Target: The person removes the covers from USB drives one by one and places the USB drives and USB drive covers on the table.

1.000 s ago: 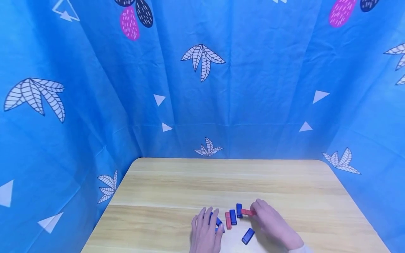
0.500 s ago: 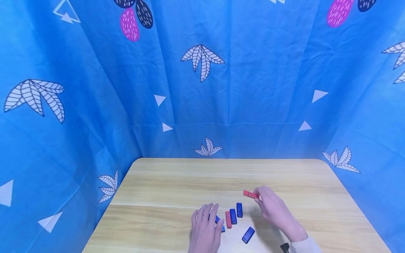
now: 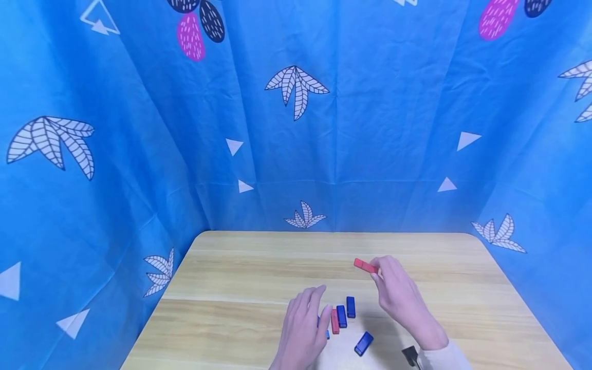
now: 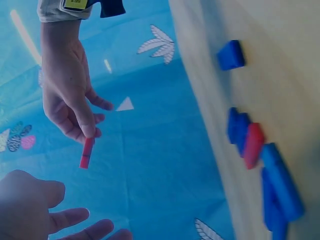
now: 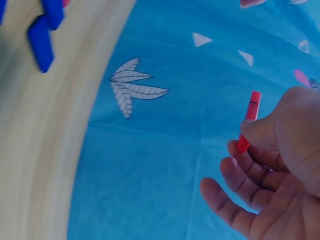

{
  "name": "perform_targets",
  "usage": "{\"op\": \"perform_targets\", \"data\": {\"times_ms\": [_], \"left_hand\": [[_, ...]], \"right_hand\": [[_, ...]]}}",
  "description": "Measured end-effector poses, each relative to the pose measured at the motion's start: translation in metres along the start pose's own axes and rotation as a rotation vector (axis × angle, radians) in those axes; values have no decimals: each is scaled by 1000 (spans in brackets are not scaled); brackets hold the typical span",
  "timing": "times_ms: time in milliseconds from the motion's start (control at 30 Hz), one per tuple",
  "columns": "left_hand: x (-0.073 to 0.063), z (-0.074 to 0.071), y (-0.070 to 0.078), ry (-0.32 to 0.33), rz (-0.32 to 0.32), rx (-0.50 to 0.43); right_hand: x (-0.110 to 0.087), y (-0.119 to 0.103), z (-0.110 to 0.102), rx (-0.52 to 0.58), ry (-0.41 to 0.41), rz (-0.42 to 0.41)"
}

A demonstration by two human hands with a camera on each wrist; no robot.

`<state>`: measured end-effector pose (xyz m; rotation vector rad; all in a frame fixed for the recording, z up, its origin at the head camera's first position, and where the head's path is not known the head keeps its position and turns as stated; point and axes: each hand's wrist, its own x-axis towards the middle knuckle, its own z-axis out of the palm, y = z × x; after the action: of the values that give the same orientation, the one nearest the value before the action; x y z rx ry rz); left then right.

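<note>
My right hand point(image 3: 398, 295) is raised above the table and pinches one end of a slim red block point(image 3: 363, 264) between thumb and fingers. A dark line crosses that block point(image 5: 254, 103) in the right wrist view. My left hand point(image 3: 301, 324), fingers spread and relaxed, hovers over the left end of the block group and holds nothing. Beside its thumb a second red block point(image 3: 335, 322) lies against a blue block point(image 3: 341, 316). Blue blocks point(image 4: 282, 182) partly hidden below the left hand in the head view show in the left wrist view.
Another blue block point(image 3: 351, 307) lies just right of the group, and a separate one point(image 3: 364, 343) sits nearer the front. The wooden table point(image 3: 222, 288) meets a patterned blue curtain point(image 3: 384, 128) behind. A dark piece point(image 3: 409, 354) hangs by the right sleeve.
My right hand has lifted the red block away from beside the blue blocks, up and toward the back. My left hand has risen slightly off the blocks below it.
</note>
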<state>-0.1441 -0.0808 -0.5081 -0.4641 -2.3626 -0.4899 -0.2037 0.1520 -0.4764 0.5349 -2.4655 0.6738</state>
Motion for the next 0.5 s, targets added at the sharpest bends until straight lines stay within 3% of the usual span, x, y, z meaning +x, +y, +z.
{"op": "perform_targets", "data": {"times_ms": [300, 500], "left_hand": [[25, -7, 15, 27, -7, -125], [40, -8, 23, 26, -18, -153]], "right_hand": [[9, -24, -8, 32, 159, -105], [11, -36, -7, 78, 184, -153]]}}
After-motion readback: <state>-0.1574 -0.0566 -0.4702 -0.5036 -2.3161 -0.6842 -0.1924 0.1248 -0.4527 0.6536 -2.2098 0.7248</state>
